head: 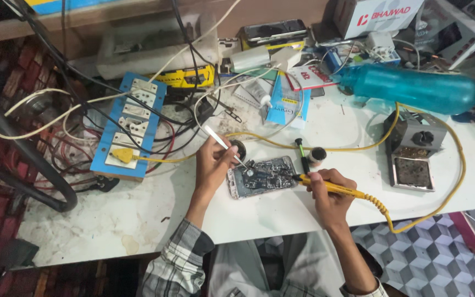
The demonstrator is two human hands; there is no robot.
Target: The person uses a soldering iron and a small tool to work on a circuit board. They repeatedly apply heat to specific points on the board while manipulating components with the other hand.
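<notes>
Left hand (211, 165) pinching tweezers (224, 144), right hand (325, 192) clamped around yellow soldering iron (333, 187), over fragile, likely light opened phone (262, 176), best held by edges, on counter (138, 209).

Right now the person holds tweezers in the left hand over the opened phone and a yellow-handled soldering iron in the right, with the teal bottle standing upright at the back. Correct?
Not quite. The teal bottle lies on its side, as the head view shows. The left hand does hold tweezers over the opened phone, and the right hand the soldering iron.
</notes>
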